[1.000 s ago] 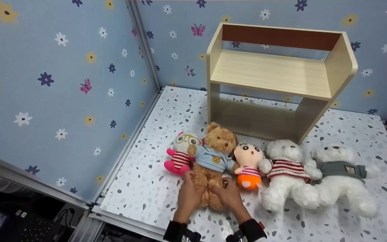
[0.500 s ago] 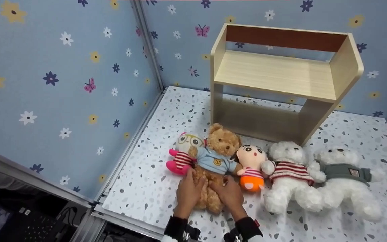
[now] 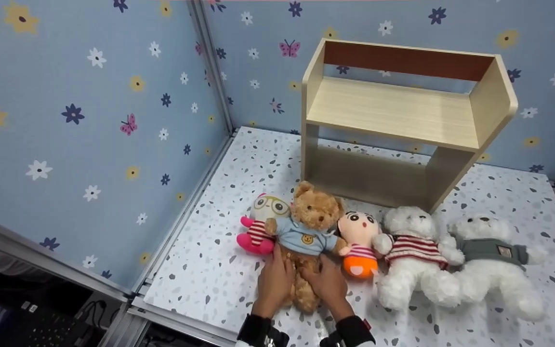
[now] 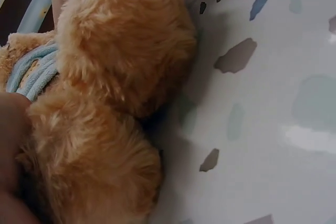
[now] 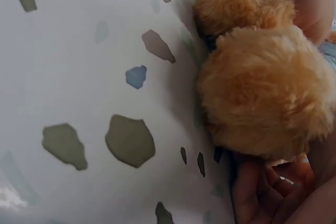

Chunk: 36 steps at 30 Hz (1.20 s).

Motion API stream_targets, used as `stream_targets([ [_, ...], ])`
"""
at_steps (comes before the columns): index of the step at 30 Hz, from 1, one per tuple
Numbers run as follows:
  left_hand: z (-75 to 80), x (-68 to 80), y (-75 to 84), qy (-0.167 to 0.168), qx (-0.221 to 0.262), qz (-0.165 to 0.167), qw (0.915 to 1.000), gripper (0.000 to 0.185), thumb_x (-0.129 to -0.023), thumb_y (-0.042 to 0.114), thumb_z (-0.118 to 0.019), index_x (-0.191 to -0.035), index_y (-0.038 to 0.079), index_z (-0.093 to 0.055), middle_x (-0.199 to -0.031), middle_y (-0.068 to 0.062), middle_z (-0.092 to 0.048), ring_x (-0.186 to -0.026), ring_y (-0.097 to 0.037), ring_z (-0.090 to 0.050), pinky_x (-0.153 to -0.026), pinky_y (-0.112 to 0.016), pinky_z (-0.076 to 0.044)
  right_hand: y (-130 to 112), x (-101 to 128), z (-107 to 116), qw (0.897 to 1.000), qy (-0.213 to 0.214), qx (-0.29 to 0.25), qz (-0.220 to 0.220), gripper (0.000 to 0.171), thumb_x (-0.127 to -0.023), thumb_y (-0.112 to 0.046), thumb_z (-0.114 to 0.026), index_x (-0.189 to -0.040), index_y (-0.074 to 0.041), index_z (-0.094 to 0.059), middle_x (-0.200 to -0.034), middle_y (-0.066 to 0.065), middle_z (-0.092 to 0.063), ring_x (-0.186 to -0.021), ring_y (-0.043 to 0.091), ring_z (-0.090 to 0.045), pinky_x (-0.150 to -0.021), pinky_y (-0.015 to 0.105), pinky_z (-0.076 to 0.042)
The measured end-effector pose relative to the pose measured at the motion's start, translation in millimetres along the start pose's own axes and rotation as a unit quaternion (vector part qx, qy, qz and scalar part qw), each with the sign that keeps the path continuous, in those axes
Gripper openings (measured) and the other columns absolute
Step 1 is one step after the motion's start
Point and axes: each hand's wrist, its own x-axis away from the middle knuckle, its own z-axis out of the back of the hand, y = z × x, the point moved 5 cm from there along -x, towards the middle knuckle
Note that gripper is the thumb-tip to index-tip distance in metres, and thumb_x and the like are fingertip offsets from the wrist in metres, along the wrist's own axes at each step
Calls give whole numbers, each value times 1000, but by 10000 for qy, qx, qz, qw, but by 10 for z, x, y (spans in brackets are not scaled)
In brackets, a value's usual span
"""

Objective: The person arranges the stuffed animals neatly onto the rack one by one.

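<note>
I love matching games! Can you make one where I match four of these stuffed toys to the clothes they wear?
Toys:
1. brown teddy bear
2. white bear at the far right
3. little doll with black hair
4. toy with round glasses

Clothes:
A. grey sweater with a small patch
B. striped top and orange bottom
C. light blue shirt with a yellow badge
D. striped top and pink legs

Pairs: 1-C, 2-A, 3-B, 4-D

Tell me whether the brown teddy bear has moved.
No: the brown teddy bear still lies just before the shelf, at its left leg; only the camera shifted.
</note>
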Motion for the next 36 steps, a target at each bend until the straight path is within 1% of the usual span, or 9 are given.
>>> stream_targets([
  [4,-49,10,-30,-66,38,146,9999,58,-96,25,-51,-148,6,-32,-123,-21,-60,-77,-28,-64,-55,-34,-45,14,-2,-15,9997,30,-180,163,44,-78,-42,-72,-116,-23,-64,-90,3,-68,-75,19,-60,-54,31,-38],
  [5,-60,13,-36,-58,45,167,9998,58,-96,24,-51,-147,6,-32,-122,-21,-60,-76,-27,-63,-56,-34,-44,18,2,-19,9996,76,-226,178,42,-78,-41,-72,-115,-23,-65,-89,2,-68,-74,19,-60,-54,30,-37],
  [7,-76,19,-49,-26,41,195,9998,57,-95,25,-51,-146,6,-33,-119,-20,-61,-77,-27,-63,-57,-35,-45,30,11,-25,9992,207,-257,223,41,-78,-38,-72,-115,-22,-65,-90,3,-69,-75,20,-61,-55,31,-38],
  [11,-100,32,-71,93,28,147,9998,55,-94,24,-52,-143,5,-36,-105,-18,-64,-70,-26,-61,-57,-35,-43,46,41,-32,9979,520,-275,281,48,-78,-39,-73,-122,-21,-65,-104,5,-72,-89,25,-67,-62,36,-45],
  [14,-112,49,-86,176,81,71,9998,55,-94,23,-53,-143,5,-36,-99,-16,-63,-65,-24,-58,-56,-35,-42,50,59,-39,9961,714,-350,371,45,-77,-37,-73,-119,-22,-66,-101,5,-72,-88,26,-66,-62,37,-45],
  [18,-119,84,-109,279,192,21,9994,57,-94,24,-53,-145,8,-35,-108,-17,-64,-72,-26,-61,-60,-36,-45,70,80,-57,9951,826,-442,327,42,-78,-35,-73,-118,-26,-66,-90,2,-70,-76,21,-63,-55,33,-39],
  [22,-117,118,-125,478,292,-52,9984,56,-94,25,-54,-145,9,-37,-113,-16,-65,-80,-29,-64,-67,-39,-48,86,93,-73,9946,853,-477,340,45,-78,-33,-73,-121,-26,-64,-85,1,-69,-70,18,-58,-52,31,-35],
  [30,-132,148,-134,852,465,-129,9952,55,-92,25,-59,-141,8,-42,-114,-17,-66,-86,-32,-66,-71,-42,-50,88,113,-67,9898,1072,-663,665,33,-76,-26,-74,-109,-27,-67,-72,-2,-62,-61,14,-51,-51,29,-33],
  [36,-160,158,-156,839,775,64,9934,58,-90,27,-63,-141,10,-43,-123,-18,-63,-100,-34,-65,-82,-45,-50,101,117,-59,9901,1042,-696,634,28,-78,-25,-73,-105,-27,-67,-79,-1,-64,-66,15,-54,-54,30,-35],
])
